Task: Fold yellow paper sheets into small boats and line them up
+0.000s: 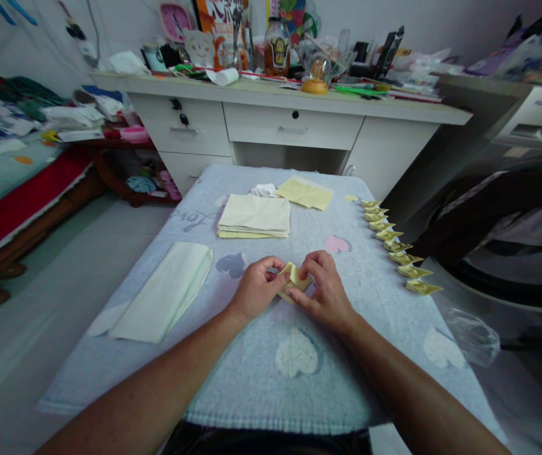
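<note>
Between my two hands is a small piece of folded yellow paper, just above the blue cloth. My left hand pinches its left side between thumb and fingers. On the other side, my right hand has its thumb at the lower edge and its bent fingers at the upper right. Parts of the paper are hidden by my fingers. Beyond my hands lies a stack of pale creased paper sheets. A loose yellow sheet with fold lines rests behind it. Several folded yellow paper boats line the right edge.
A folded pale green-white sheet bundle lies at the left on the heart-patterned cloth. Crumpled white tissue sits behind the stack. A cluttered white desk stands ahead, a washing machine at right, a bed at left.
</note>
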Tool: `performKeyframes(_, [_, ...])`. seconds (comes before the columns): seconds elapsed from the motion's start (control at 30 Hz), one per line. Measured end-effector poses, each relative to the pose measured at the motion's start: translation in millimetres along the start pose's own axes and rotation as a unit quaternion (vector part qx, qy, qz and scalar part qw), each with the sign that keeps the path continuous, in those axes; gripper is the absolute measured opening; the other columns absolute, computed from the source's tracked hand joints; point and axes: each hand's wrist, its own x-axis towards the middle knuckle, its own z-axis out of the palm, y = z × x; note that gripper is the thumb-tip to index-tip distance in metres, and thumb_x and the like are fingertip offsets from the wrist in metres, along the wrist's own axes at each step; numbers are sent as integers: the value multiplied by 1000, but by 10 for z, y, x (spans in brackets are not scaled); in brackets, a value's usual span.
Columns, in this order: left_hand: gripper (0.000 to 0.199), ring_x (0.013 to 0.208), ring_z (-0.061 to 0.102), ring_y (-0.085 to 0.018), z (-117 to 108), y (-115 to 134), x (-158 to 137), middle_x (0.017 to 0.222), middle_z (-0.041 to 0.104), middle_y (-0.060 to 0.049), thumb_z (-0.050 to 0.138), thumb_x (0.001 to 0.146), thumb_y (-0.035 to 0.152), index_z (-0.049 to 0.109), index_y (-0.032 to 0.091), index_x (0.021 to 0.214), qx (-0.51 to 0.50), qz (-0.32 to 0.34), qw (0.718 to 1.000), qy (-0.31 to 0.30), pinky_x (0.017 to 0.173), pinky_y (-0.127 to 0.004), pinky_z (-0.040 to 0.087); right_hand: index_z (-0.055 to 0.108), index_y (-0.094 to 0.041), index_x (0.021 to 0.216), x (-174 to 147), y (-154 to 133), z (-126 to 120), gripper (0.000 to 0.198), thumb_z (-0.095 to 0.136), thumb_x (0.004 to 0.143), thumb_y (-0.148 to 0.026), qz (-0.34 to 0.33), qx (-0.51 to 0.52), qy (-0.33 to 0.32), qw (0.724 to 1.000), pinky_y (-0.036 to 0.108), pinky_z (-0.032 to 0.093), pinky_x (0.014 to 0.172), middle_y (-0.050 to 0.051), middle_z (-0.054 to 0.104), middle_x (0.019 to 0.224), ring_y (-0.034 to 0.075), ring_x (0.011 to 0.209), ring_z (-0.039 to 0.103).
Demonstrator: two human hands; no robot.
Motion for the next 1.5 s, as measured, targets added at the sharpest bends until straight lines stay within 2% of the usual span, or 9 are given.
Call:
performKeyframes(0.2, [16,58,56,-9,16,13,-1,73,58,3,63,77,27,51,18,81,-1,22,1000,10,54,-19,43,55,-20,81,0,8,18,5,60,80,-18,1,-14,1,1000,37,41,80,6,50,93,21,90,48])
performKeyframes(0.4, [40,62,57,-10,35,41,-19,87,58,1,63,76,25,46,20,112,-19,14,1000,17,54,-20,44,55,-20,79,4,5,17,5,57,82,-17,15,44,-12,999,35,41,78,5,51,90,20,89,49])
performKeyframes(0.5, [30,66,58,-11,27,28,-7,79,59,1,61,77,27,52,18,104,-11,18,1000,10,57,-21,45,56,-20,80,6,1,20,4,56,84,-19,15,52,-14,998,34,41,79,5,51,90,20,89,49])
performKeyframes(0.67, [16,58,53,-9,31,4,14,68,56,4,57,79,22,56,17,93,17,20,999,24,53,-19,40,57,-20,81,12,-22,18,4,56,82,-16,1,38,-28,999,35,41,78,5,51,90,20,89,49])
performKeyframes(0.83, [20,62,56,-10,48,15,11,72,59,3,59,78,22,55,18,98,0,32,999,43,55,-19,42,58,-20,82,8,-24,21,5,57,82,-15,-6,28,-29,999,35,41,78,5,51,89,20,89,49])
performKeyframes(0.97, [16,63,55,-10,40,23,5,75,60,2,60,79,23,58,17,93,-18,42,998,35,57,-20,43,60,-20,83,8,-31,-11,4,59,85,-24,-9,55,-39,998,36,42,81,6,52,91,20,90,50])
performKeyframes(1.17, [16,63,55,-11,29,40,-14,71,60,2,63,81,31,61,17,88,-43,51,998,10,61,-21,43,56,-21,89,32,-6,-30,14,54,89,-35,72,125,1,990,32,42,76,4,55,86,18,83,51])
performKeyframes(1.33, [19,61,54,-10,17,44,-16,70,60,1,64,80,33,62,16,89,-66,38,997,-12,59,-20,42,57,-18,79,35,71,37,29,54,87,-46,180,271,-114,939,24,36,56,-2,52,65,12,59,46])
performKeyframes(1.5, [26,56,52,-9,-4,53,-26,69,60,3,58,85,40,60,19,99,-99,4,995,-19,52,-20,38,55,-18,68,30,84,64,35,59,83,-50,195,289,-120,930,22,31,50,-4,47,58,9,53,40])
